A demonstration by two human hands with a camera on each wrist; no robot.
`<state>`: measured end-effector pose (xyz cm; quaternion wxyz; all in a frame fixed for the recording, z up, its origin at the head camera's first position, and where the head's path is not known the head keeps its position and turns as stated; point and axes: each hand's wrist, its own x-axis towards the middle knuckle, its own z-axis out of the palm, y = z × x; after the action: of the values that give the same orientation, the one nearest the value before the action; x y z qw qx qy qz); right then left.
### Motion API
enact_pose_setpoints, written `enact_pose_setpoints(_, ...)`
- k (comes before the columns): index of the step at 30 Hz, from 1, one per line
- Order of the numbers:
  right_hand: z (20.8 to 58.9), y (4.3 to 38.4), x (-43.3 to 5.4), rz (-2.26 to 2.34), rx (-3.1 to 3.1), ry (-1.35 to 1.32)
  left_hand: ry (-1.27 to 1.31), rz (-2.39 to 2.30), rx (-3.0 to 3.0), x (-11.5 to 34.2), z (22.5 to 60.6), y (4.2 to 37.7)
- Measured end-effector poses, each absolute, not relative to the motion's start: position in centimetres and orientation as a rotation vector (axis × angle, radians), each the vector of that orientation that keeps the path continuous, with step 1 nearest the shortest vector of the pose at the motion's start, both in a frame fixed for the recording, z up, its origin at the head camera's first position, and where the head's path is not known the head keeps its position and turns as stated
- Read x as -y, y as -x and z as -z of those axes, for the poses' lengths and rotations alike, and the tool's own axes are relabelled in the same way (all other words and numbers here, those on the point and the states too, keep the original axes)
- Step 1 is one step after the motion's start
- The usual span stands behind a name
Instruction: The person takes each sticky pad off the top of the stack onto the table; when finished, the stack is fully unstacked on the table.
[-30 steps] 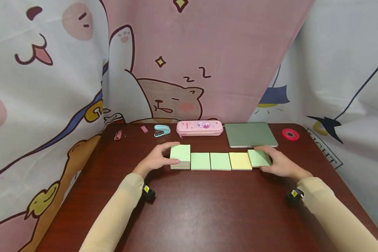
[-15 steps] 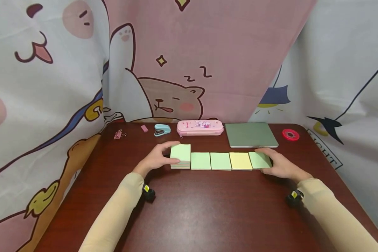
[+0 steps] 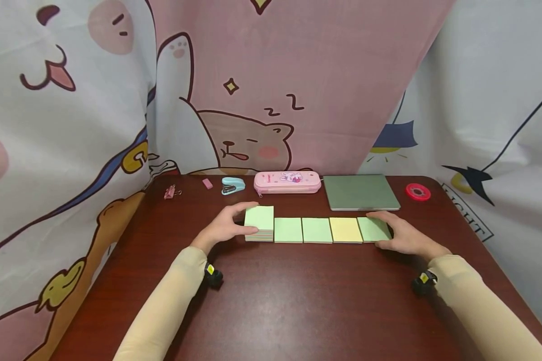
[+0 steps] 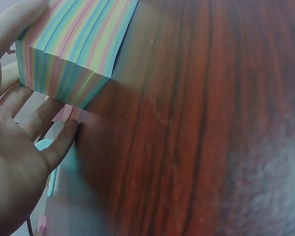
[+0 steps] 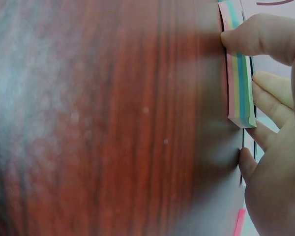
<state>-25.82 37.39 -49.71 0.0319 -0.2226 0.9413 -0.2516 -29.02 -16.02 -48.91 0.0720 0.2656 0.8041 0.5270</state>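
My left hand (image 3: 222, 228) grips a tall stack of sticky note pads (image 3: 259, 218), thumb at its front and fingers behind. The stack has a pale green top, and the left wrist view shows its rainbow-striped sides (image 4: 71, 54). To its right run a green pad (image 3: 288, 230), a second green pad (image 3: 317, 230) and a yellow pad (image 3: 346, 230), single and side by side. At the right end of this row, my right hand (image 3: 403, 235) pinches another green sticky note pad (image 3: 372, 229) between thumb and fingers. Its layered edge (image 5: 240, 88) faces the right wrist camera.
Along the back of the dark wooden table (image 3: 280, 301) lie a pink binder clip (image 3: 170, 192), a pink eraser (image 3: 207, 184), a light blue stapler (image 3: 233, 186), a pink pencil case (image 3: 287, 182), a green notebook (image 3: 362, 192) and a red tape roll (image 3: 418, 192). Printed cloth hangs behind.
The right-hand pad has come down from slightly above the yellow pad's edge to lie level beside it at the row's end. The left hand and the stack have stayed in place.
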Motion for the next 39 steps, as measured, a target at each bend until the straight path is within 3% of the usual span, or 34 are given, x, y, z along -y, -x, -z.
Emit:
enact_pose_setpoints(12,48.3,26.2,-34.4,0.884,-3.014,0.71,-0.806,-1.577,-2.43,16.2,48.8,28.9)
enact_pose_setpoints(29,45.1,27.6,-17.6,0.919,-2.891,1.115,-0.808,-1.583,-2.447,16.4,49.2,29.0)
enact_pose_setpoints(39,44.7,28.3,-10.2,0.859,-2.786,1.227,-0.877,-1.571,-2.423,16.4,49.3,29.1)
